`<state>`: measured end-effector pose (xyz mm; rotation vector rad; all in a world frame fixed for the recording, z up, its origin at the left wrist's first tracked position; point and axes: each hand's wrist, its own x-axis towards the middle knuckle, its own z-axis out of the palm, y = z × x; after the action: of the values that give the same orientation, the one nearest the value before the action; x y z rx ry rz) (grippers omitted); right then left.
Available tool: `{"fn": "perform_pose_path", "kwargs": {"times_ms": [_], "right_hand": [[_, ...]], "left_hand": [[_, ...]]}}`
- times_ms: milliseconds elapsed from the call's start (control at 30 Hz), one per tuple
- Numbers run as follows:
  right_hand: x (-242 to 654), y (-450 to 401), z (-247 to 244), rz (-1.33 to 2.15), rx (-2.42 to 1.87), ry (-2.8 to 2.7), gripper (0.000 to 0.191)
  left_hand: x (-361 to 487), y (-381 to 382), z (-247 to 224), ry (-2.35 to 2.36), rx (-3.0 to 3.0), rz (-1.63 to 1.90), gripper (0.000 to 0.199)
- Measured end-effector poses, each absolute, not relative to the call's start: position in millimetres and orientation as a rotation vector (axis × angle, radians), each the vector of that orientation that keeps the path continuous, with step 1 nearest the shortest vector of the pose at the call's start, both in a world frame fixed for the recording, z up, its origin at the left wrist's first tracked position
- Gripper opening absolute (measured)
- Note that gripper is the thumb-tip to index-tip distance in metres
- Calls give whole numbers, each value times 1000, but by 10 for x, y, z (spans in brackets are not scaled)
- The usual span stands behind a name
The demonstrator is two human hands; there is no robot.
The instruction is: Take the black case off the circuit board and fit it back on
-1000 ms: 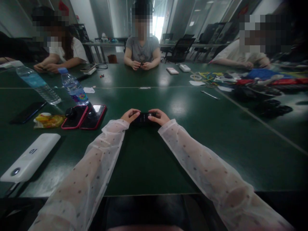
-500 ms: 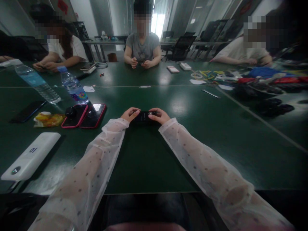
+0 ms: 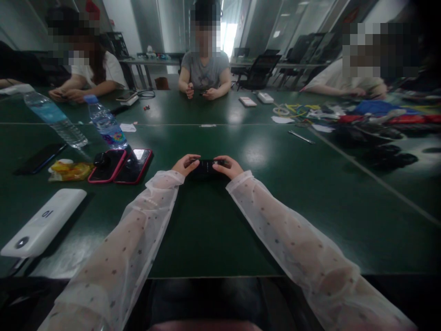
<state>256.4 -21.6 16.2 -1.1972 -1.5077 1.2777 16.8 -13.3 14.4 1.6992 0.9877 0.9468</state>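
Between my two hands lies a black phone [image 3: 206, 167], held sideways with its dark screen facing me and a few small light marks on it. My left hand [image 3: 187, 164] is closed around its left end, thumb on the front. Its right end is gripped by my right hand [image 3: 228, 166], with the thumb over the screen's edge. The fingers behind the phone are mostly hidden. Both forearms wear sheer white dotted sleeves and reach across the green table [image 3: 213, 230].
To the left are two red-cased phones [image 3: 133, 168], a yellow packet [image 3: 70, 171], a white power bank [image 3: 44, 220] and two water bottles [image 3: 106, 124]. A wrench [image 3: 301, 136] and tangled cables [image 3: 296, 109] lie to the right. Several people sit around the table.
The person opposite has moved their hands apart. My hands keep their hold on the phone, and the view has shifted very slightly.
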Motion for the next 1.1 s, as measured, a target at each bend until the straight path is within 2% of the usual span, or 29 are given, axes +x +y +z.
{"fn": "perform_pose_path", "kwargs": {"times_ms": [267,600,867,1100], "right_hand": [[2537,-215,144,1278,-1172,-1479,53],[2504,-211,78,1199,-1164,-1578,49],[2521,-182,-35,860,-1239,-1735,43],[2505,-214,-19,696,-1169,-1828,41]], "left_hand": [[136,-117,91,1002,1937,803,93],[106,-66,40,997,1996,862,82],[82,-4,-43,976,1987,903,73],[79,-23,3,1052,2049,904,67]]}}
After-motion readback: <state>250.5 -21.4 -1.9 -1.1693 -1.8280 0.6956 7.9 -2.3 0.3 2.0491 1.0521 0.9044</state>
